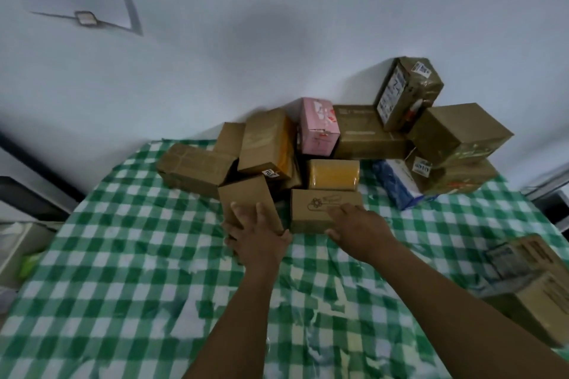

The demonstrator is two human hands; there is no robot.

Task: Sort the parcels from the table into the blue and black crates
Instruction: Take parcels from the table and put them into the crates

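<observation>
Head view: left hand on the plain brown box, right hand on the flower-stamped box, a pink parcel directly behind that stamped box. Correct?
No: the head view shows a yellow parcel directly behind the flower-stamped box; the pink box stands farther back. The left hand on the plain brown box and the right hand on the stamped box are right.

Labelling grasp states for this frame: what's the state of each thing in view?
left hand, fingers straight, resting on plain box
plain box, standing on end, closed
right hand, fingers straight, resting on stamped box
stamped box, flat on checked cloth, closed
yellow parcel, lying flat behind stamped box
pink box, upright
taped box, tilted, atop brown boxes
</observation>
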